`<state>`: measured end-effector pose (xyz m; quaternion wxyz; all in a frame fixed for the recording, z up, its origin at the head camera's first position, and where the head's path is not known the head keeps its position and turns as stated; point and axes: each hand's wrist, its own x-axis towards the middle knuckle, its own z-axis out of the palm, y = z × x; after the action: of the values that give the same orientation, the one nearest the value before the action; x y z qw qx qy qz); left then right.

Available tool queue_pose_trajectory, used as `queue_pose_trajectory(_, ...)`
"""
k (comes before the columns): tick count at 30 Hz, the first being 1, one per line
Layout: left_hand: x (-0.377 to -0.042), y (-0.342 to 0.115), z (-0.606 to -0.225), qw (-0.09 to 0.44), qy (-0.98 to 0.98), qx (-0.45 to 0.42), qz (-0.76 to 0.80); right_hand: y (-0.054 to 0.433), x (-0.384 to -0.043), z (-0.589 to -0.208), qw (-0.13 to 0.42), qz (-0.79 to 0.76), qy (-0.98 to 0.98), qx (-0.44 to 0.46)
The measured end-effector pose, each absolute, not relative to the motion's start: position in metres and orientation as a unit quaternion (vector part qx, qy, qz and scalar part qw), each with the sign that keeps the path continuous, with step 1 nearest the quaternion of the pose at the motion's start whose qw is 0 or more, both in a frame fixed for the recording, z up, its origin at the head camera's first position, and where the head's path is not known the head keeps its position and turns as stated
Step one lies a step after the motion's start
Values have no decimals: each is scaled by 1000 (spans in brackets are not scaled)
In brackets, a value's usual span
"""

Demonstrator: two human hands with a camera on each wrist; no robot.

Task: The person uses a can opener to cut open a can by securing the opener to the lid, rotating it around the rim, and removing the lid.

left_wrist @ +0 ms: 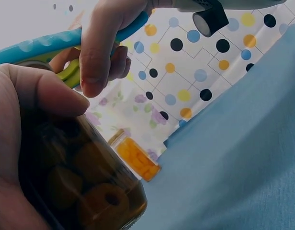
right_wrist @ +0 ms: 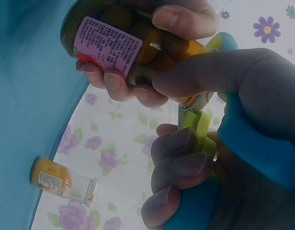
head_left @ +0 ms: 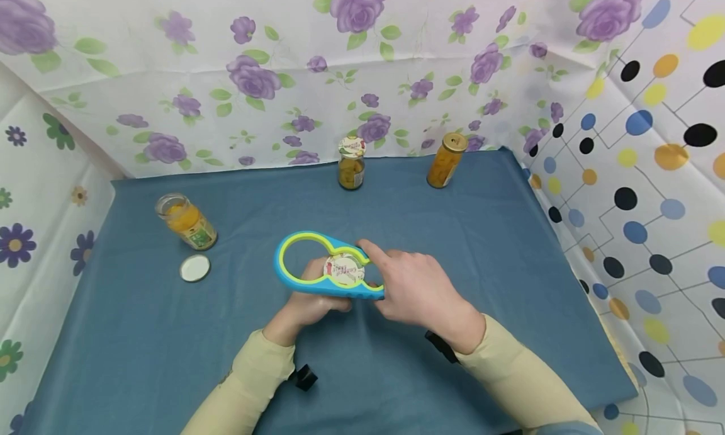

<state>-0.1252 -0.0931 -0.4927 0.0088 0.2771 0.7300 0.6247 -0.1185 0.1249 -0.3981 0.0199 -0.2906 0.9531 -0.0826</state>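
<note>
My left hand (head_left: pixel 308 308) holds a glass jar (left_wrist: pixel 92 179) of dark round fruit, its fingers and thumb wrapped around the glass. A purple label (right_wrist: pixel 108 45) shows on the jar's side in the right wrist view. My right hand (head_left: pixel 421 289) grips the narrow end of a blue and lime-green jar opener (head_left: pixel 317 288). One of the opener's smaller rings surrounds the jar's printed lid (head_left: pixel 344 269), while its large ring lies to the left. In the head view, the opener and hands hide the jar's body.
An uncovered jar of orange fruit (head_left: pixel 195 226) stands at the left of the blue tablecloth (head_left: pixel 136 334), with a loose white lid (head_left: pixel 195 268) near it. Two lidded jars stand at the back: a smaller one (head_left: pixel 351 172) and an orange-filled one (head_left: pixel 446 162). Patterned cloths hang around the table.
</note>
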Motion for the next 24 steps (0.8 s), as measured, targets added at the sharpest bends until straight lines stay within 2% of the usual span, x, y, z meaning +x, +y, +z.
queue_pose_trajectory(24,-130,-97,-492,-5,725,333,602,126,-118,-394,16,-82,947,-309)
